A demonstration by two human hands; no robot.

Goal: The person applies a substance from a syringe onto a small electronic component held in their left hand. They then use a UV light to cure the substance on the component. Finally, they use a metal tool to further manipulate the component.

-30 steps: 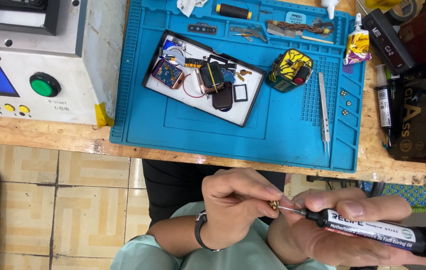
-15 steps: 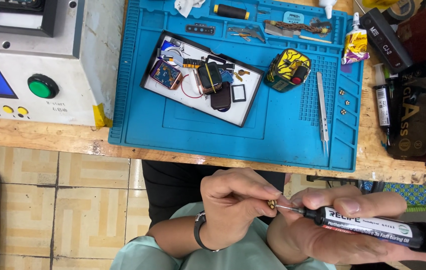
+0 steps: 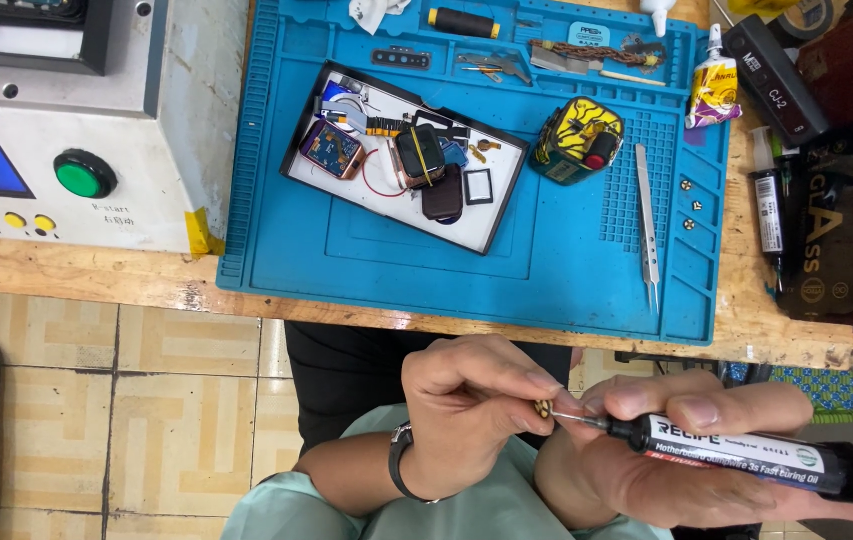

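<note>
your left hand pinches a tiny brass part; your right hand grips the black glue syringe, needle touching it, below the blue mat and tweezers.

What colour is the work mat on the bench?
Blue; the mat shows plainly in the head view.

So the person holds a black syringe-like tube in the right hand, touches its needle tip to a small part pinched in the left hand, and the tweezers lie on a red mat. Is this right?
Not quite: the head view shows the tweezers on a blue mat, not a red one. The rest holds: the right hand holds the black tube, its needle tip at the small part pinched in the left hand.
</note>
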